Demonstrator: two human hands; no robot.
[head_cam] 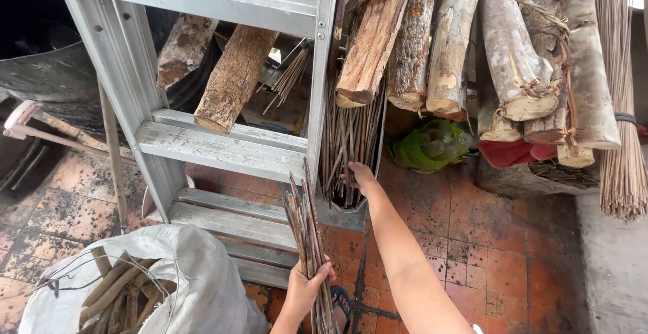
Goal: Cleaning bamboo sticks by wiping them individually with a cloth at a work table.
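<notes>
Left hand (305,288) grips stick bundle (307,233); right hand (362,177) touches standing sticks (347,138).

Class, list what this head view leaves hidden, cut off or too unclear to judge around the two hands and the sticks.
- Right hand: its fingertips are buried among the standing sticks, so its grip cannot be told.
- Held stick bundle in the left hand: its lower end runs off the bottom edge.
- Standing sticks: their tops are hidden behind the logs and the ladder.
- White sack: its contents are partly hidden by its folds.
</notes>
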